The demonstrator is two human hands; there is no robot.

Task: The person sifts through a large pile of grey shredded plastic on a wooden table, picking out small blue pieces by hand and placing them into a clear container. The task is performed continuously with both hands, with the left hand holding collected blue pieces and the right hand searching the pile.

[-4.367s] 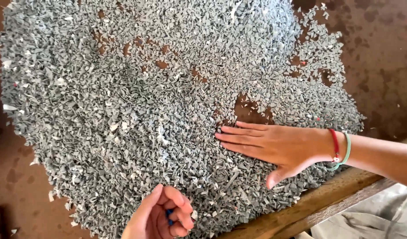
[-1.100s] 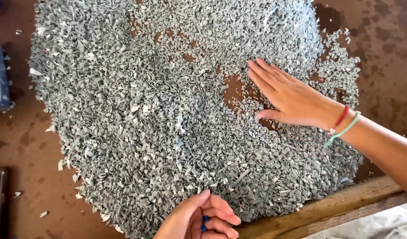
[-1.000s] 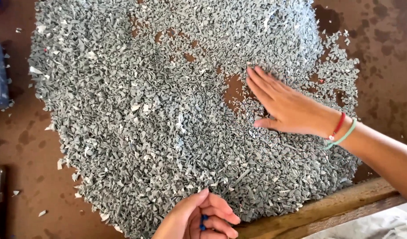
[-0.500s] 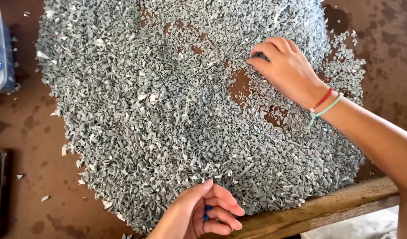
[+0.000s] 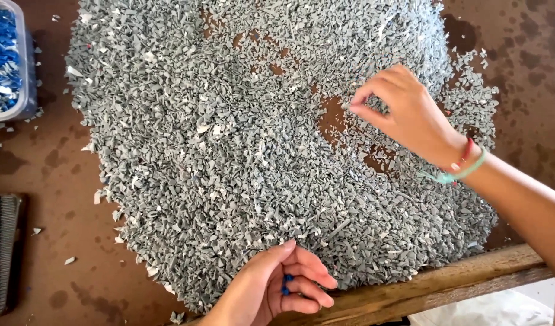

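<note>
Brown table [image 5: 60, 241] carries a wide grey chip heap [image 5: 229, 151]. My right hand [image 5: 410, 115] hovers over the heap's bare patch, fingers pinched, content unclear. Left hand [image 5: 277, 290] at heap's near edge cups blue bits [image 5: 286, 285] loosely. Blue-filled tub [image 5: 9, 60] left of heap; wooden rail [image 5: 446, 284] bounds near side.

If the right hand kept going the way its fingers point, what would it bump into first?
The right hand points left and slightly down, fingertips pinched just above the grey flakes. Going on, it would probably meet those flakes first, though its height over them is hard to judge.
</note>
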